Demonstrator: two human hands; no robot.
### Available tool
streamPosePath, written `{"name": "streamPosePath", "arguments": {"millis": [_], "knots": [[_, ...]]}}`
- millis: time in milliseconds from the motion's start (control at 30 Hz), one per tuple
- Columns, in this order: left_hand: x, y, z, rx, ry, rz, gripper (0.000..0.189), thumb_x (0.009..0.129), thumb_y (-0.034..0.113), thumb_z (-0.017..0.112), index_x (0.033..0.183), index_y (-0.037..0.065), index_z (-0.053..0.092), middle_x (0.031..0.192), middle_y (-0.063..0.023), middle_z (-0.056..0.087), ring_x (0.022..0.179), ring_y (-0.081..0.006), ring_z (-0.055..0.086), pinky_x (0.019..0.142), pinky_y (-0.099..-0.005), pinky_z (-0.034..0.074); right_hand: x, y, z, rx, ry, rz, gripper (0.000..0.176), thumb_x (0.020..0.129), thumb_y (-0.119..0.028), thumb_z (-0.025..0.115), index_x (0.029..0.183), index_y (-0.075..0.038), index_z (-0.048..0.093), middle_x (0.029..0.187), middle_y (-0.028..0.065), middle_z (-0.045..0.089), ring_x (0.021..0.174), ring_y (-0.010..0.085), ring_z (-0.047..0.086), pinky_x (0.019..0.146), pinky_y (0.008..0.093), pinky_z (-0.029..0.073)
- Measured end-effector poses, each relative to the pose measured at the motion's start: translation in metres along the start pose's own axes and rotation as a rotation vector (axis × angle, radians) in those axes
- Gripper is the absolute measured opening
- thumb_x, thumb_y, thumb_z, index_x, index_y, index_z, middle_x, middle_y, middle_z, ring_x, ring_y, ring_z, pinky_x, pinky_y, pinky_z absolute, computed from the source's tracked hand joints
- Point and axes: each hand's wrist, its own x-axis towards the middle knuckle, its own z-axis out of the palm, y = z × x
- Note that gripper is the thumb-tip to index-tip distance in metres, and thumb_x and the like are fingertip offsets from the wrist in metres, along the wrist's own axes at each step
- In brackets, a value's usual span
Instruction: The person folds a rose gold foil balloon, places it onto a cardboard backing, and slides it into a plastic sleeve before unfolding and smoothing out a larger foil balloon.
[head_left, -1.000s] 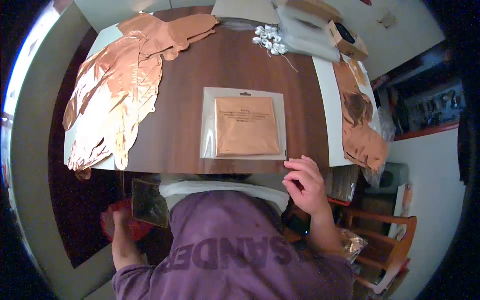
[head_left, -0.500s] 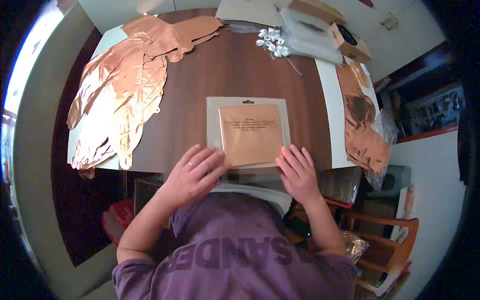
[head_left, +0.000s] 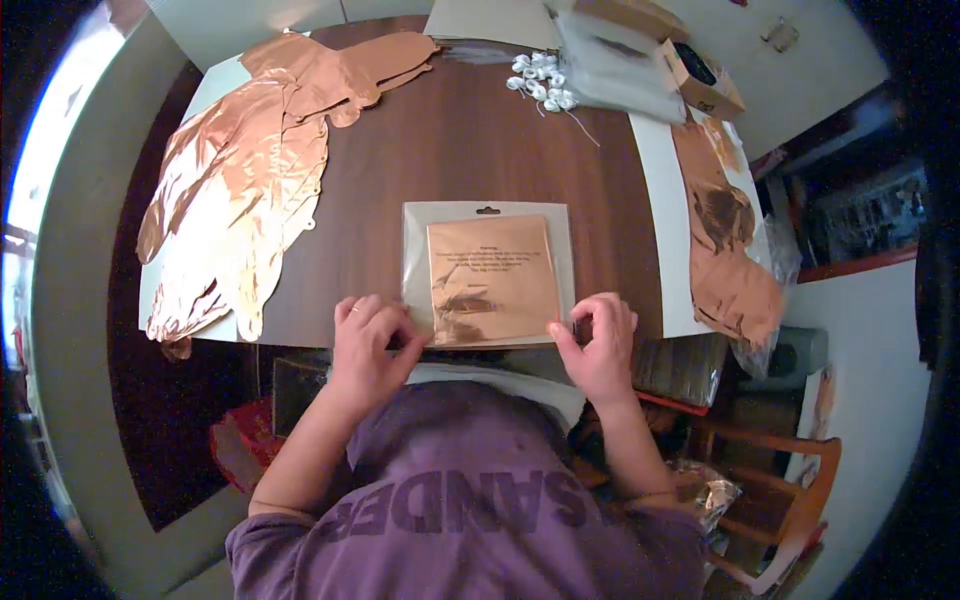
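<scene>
A clear plastic packaging bag (head_left: 416, 240) with a hang hole at its top lies near the front edge of the table. Inside it is a folded copper-coloured foil balloon (head_left: 490, 295), with printed warning text showing through. At the bag's lower left corner is my left hand (head_left: 372, 345), its fingers curled and the thumb pinching the edge. My right hand (head_left: 598, 348) grips the lower right edge, thumb on top and the other fingers bent.
Flat copper foil balloons (head_left: 235, 190) cover the table's left side. More copper foil (head_left: 715, 220) lies on the right. Toward the back are white string bundles (head_left: 542, 80), a stack of clear bags (head_left: 625, 65) and a cardboard box (head_left: 705, 85). A wooden chair (head_left: 790, 500) stands at right.
My left hand has gone from hovering with fingers spread to pinching the bag's corner. My right fingers have curled onto the edge. The bag has shifted slightly left and toward me.
</scene>
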Motion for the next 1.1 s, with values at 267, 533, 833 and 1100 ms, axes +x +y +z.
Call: {"name": "streamPosePath", "arguments": {"millis": [267, 533, 833, 1100], "knots": [[0.006, 0.042, 0.011, 0.275, -0.186, 0.446, 0.062, 0.082, 0.023, 0.067, 0.140, 0.013, 0.047, 0.142, -0.0131, 0.047, 0.134, -0.0318, 0.042, 0.114, -0.0514, 0.024, 0.002, -0.020, -0.004, -0.090, -0.115, 0.157, 0.046, 0.072, -0.022, 0.079, 0.108, -0.010, 0.053, 0.092, 0.0096, 0.054, 0.090, 0.0298, 0.053, 0.080, 0.0443, 0.038], [-0.018, 0.003, 0.017, 0.357, -0.213, 0.533, 0.055, 0.089, 0.020, 0.051, 0.143, 0.013, 0.047, 0.151, -0.0122, 0.042, 0.142, -0.0317, 0.036, 0.115, -0.0541, 0.025, -0.042, 0.022, -0.038, 0.188, -0.214, 0.537, 0.026, 0.083, -0.015, 0.075, 0.103, -0.004, 0.061, 0.086, 0.0070, 0.068, 0.074, 0.0191, 0.065, 0.062, 0.0328, 0.051], [-0.006, 0.024, 0.015, 0.253, 0.073, 0.640, 0.048, 0.092, 0.020, 0.057, 0.139, 0.021, 0.053, 0.149, -0.0102, 0.045, 0.140, -0.0343, 0.038, 0.116, -0.0536, 0.024, 0.063, 0.003, -0.109, 0.663, -0.407, 0.273, 0.031, 0.097, -0.024, 0.061, 0.114, 0.002, 0.066, 0.083, 0.0020, 0.068, 0.074, 0.0096, 0.062, 0.064, 0.0253, 0.050], [0.049, 0.006, 0.004, -0.381, 0.201, 0.164, 0.105, 0.072, 0.024, 0.083, 0.151, -0.003, 0.020, 0.153, -0.0247, 0.029, 0.143, -0.0398, 0.031, 0.115, -0.0477, 0.028, 0.081, -0.043, -0.118, 0.113, -0.338, -0.248, 0.021, 0.088, -0.013, 0.066, 0.105, -0.004, 0.071, 0.091, 0.0150, 0.072, 0.080, 0.0280, 0.070, 0.073, 0.0356, 0.056]]}}
